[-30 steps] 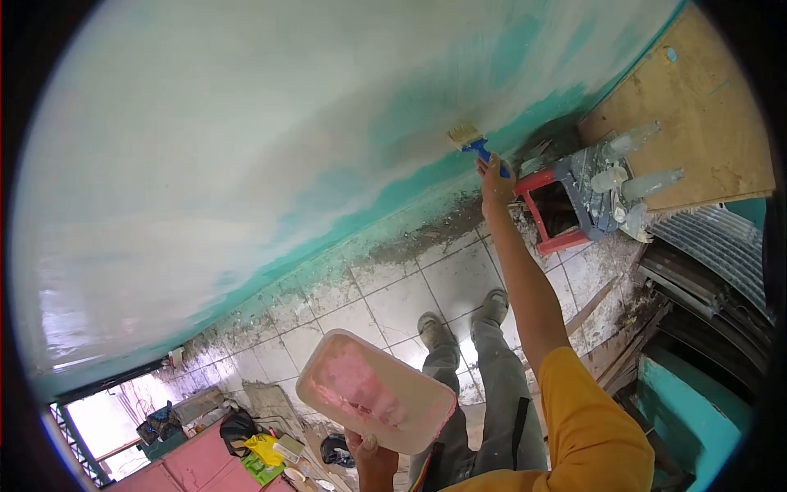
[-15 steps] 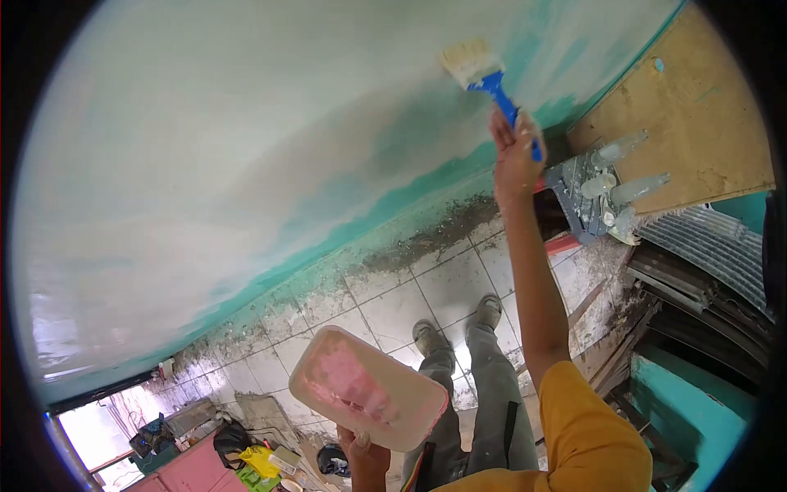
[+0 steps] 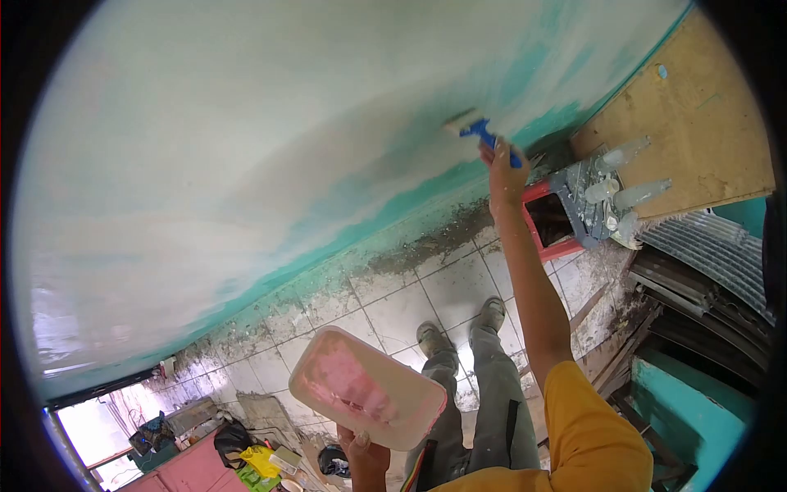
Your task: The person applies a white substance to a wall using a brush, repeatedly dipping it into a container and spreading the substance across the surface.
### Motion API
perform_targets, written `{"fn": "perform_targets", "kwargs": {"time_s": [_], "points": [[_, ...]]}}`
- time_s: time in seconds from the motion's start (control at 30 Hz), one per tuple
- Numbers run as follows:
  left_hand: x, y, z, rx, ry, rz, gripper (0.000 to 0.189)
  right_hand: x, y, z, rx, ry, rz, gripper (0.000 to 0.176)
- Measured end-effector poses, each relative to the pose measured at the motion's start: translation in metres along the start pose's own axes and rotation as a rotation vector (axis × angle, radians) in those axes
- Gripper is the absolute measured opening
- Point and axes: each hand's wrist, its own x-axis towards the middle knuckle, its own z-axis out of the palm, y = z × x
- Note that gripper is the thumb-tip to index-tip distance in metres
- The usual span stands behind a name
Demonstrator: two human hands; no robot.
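Note:
My right hand (image 3: pixel 506 168) grips the blue handle of a wide paintbrush (image 3: pixel 475 127). Its pale bristles lie against the wall (image 3: pixel 270 156), where whitish paint partly covers turquoise; streaks of turquoise show along the lower part and toward the right. Low in front of my body, my left hand (image 3: pixel 361 449) holds a pale rectangular plastic tub (image 3: pixel 426 402) by its near edge. Pink and whitish paint smears the inside of the tub. The fingers under the tub are hidden.
A paint-spattered stool (image 3: pixel 574 209) with several glass bottles (image 3: pixel 642 193) stands to the right, before a plywood board (image 3: pixel 697 123). Corrugated sheets (image 3: pixel 713 254) are stacked beyond it. White floor tiles (image 3: pixel 385 316) lie underfoot. Bags (image 3: pixel 261 461) and clutter sit at lower left.
My right hand has moved the paintbrush down along the wall and slightly left, and the brush now appears more edge-on. The left hand and tub have stayed nearly still.

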Motion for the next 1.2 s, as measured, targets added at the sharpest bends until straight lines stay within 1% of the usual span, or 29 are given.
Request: {"fn": "perform_targets", "kwargs": {"time_s": [0.07,0.1,0.13,0.17,0.2,0.27,0.3,0.37,0.5,0.53,0.57,0.63,0.67,0.7,0.77,0.8,0.87,0.93,1.0,1.03,1.1,1.17,1.2], "points": [[0.005,0.006,0.013,-0.013,0.005,-0.013,0.089,-0.009,-0.053,0.02,0.045,-0.094,-0.121,0.031],[0.005,0.007,0.016,-0.027,0.013,-0.021,0.09,-0.018,-0.079,0.028,0.043,-0.096,-0.122,0.031],[0.004,0.008,0.017,-0.028,0.015,-0.024,0.09,-0.028,-0.102,0.035,0.113,-0.094,-0.175,0.032],[0.004,0.007,0.018,-0.01,0.022,-0.032,0.089,-0.032,-0.109,0.036,0.183,-0.09,-0.226,0.033],[0.003,0.007,0.016,0.01,0.031,-0.039,0.089,-0.033,-0.106,0.035,0.181,-0.089,-0.221,0.033],[0.003,0.002,0.003,0.015,0.043,-0.037,0.089,-0.033,-0.099,0.033,0.328,-0.139,-0.269,0.036],[0.003,0.002,-0.003,0.02,0.051,-0.033,0.089,-0.031,-0.083,0.031,0.325,-0.138,-0.264,0.036],[0.004,0.005,0.003,0.004,0.059,-0.046,0.09,-0.022,-0.025,0.018,0.294,-0.089,-0.133,0.037],[0.003,0.001,-0.005,-0.033,0.078,-0.045,0.09,-0.019,0.071,-0.013,0.24,-0.038,-0.037,0.039],[0.005,0.0,-0.011,-0.028,0.081,-0.042,0.09,-0.019,0.089,-0.02,0.222,0.014,0.033,0.04],[0.005,-0.002,-0.017,-0.007,0.049,-0.017,0.09,-0.019,0.107,-0.03,0.202,0.066,0.104,0.041],[0.002,-0.001,-0.017,0.01,0.01,0.009,0.09,-0.015,0.139,-0.054,0.166,0.088,0.147,0.041],[0.002,0.004,-0.009,0.026,0.018,0.006,0.091,-0.01,0.146,-0.063,0.129,0.109,0.184,0.041],[0.002,0.008,-0.002,0.041,0.023,0.003,0.092,-0.009,0.145,-0.069,0.132,0.108,0.173,0.041],[0.005,0.013,0.013,0.008,0.011,0.004,0.09,-0.015,0.132,-0.083,0.08,0.126,0.237,0.035],[0.004,0.017,0.02,-0.022,0.007,0.005,0.089,-0.021,0.118,-0.091,0.087,0.127,0.221,0.035],[0.001,0.024,0.04,-0.005,-0.054,0.024,0.088,-0.038,0.085,-0.11,-0.002,0.031,0.207,0.024],[-0.003,0.033,0.062,0.003,-0.121,0.051,0.087,-0.064,0.03,-0.117,0.009,0.037,0.216,0.019],[-0.006,0.05,0.084,0.04,-0.187,0.04,0.083,-0.087,-0.023,-0.126,-0.108,-0.005,0.194,0.019],[-0.008,0.054,0.091,0.029,-0.209,0.055,0.083,-0.102,-0.053,-0.13,-0.102,-0.006,0.205,0.019],[-0.012,0.059,0.103,0.049,-0.27,0.03,0.074,-0.126,-0.118,-0.135,-0.092,-0.016,0.194,0.018],[-0.019,0.064,0.124,0.044,-0.289,0.016,0.071,-0.147,-0.176,-0.141,0.163,-0.068,0.249,0.017],[-0.024,0.066,0.134,0.046,-0.289,-0.006,0.068,-0.159,-0.2,-0.149,0.159,-0.074,0.245,0.017]]}}
